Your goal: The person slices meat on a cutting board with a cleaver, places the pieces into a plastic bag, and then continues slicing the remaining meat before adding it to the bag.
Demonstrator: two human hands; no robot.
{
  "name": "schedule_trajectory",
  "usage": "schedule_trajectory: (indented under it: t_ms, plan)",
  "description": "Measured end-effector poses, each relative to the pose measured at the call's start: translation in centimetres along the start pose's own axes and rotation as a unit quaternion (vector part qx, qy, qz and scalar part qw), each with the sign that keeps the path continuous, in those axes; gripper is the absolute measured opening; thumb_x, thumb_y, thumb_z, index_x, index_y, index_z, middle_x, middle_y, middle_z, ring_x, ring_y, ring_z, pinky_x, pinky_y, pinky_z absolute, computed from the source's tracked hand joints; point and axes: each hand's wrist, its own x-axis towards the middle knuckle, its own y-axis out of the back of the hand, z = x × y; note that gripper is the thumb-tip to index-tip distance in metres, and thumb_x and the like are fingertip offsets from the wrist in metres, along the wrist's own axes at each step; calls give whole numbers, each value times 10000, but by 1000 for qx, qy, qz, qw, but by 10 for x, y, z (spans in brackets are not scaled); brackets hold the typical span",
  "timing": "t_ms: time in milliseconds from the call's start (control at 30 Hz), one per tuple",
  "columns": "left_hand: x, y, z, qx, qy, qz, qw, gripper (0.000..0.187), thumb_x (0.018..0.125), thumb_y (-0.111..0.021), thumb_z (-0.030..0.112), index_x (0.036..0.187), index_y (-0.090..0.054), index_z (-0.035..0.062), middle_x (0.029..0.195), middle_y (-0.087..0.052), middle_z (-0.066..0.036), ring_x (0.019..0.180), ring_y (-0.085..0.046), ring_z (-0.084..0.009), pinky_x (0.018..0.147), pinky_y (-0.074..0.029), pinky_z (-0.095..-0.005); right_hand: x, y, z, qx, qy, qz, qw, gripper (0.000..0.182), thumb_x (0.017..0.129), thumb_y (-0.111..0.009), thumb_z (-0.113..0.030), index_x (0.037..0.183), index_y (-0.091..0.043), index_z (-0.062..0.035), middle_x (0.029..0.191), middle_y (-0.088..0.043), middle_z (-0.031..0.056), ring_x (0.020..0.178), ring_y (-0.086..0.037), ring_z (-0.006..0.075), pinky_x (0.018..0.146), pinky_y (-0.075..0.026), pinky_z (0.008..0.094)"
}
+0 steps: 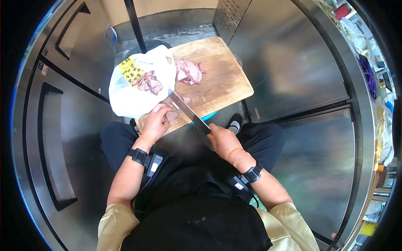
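Observation:
My right hand (225, 140) is wrapped round the handle of a wide-bladed kitchen knife (189, 111), whose blade slants up and left over the wooden cutting board (224, 75). Left of the blade, the curled fingers of my left hand (155, 122) press on a small piece of meat (171, 116) at the board's near edge. A pile of sliced meat (190, 72) lies farther back on the board. More slices (150, 83) rest on a white plastic bag (125, 100) with a yellow printed label (131, 70), overlapping the board's left side.
Steel cabinet doors stand close on the left (71, 138) and right (289, 58). Behind the board is a dark round tub (157, 43) with a black pole (135, 25). A blue rim (209, 116) shows under the board. Cluttered shelves line the far right.

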Motion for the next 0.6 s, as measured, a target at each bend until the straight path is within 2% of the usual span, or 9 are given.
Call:
schedule_trajectory:
  t_ms: [100,167,267,367,600]
  plan:
    - [-5,-4,0,35,-16,33,999,325,685,-711,-42,980,-596,34,949,-558,-96,702,-602,-242,641,-504,-324,-7,-8,2,58,3,11,998,159,900,-568,-133,970,-482,-19,882,-625,237,877,-589,448,745,-475,510]
    - [-8,-7,2,34,16,32,999,307,687,-728,-32,952,-589,37,921,-562,-95,694,-601,-241,634,-502,-330,-13,-7,-3,63,-7,4,998,156,898,-572,-126,965,-486,-16,867,-627,241,878,-589,449,745,-471,512]
    - [-8,-7,5,33,40,41,998,296,682,-760,-2,909,-576,38,877,-562,-95,691,-599,-240,627,-498,-335,-18,-10,-9,48,-26,-20,998,162,899,-570,-127,963,-479,-9,875,-626,242,876,-589,451,744,-470,513]
    - [-7,-10,1,30,49,49,997,300,677,-778,18,890,-568,38,854,-560,-101,694,-600,-244,627,-498,-338,-22,-14,-8,21,-31,-57,998,152,917,-542,-148,1006,-486,-39,956,-636,218,892,-606,439,765,-486,522]
    - [-8,-11,-1,33,60,46,997,301,676,-785,30,880,-563,32,846,-563,-105,704,-603,-250,635,-502,-342,-29,-16,-10,16,-33,-60,998,159,912,-549,-134,991,-466,-23,941,-618,234,905,-589,440,762,-469,506]
